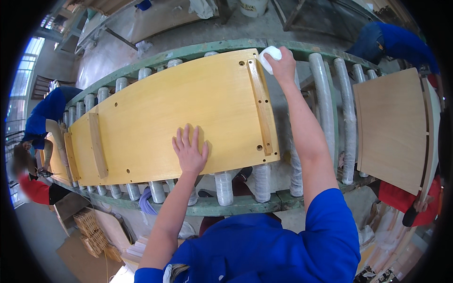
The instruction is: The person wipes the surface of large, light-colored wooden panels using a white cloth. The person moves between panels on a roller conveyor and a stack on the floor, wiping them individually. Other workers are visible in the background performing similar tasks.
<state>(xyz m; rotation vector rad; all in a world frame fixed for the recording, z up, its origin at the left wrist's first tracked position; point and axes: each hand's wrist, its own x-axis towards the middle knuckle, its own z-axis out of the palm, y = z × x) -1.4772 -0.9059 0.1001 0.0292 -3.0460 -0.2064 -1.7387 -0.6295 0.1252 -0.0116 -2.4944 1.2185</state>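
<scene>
A large yellow wooden panel [155,118] lies across the plastic-wrapped rollers in front of me. Wooden strips are fixed on it: one strip [259,101] near its right end and another strip [97,145] toward the left, with several drilled holes about. My left hand [191,151] rests flat on the panel near its front edge, fingers spread, holding nothing. At the panel's far right corner my right hand [283,66] is closed round a white cloth [271,57], which is beside the corner's edge. Whether the cloth touches the edge I cannot tell.
Wrapped rollers [325,108] sit in a green frame [188,50]. A brown panel [394,127] stands on the right, by people in blue and red. On the left, a person in blue [42,115] leans over another panel. Wooden pieces [92,231] lie stacked at lower left.
</scene>
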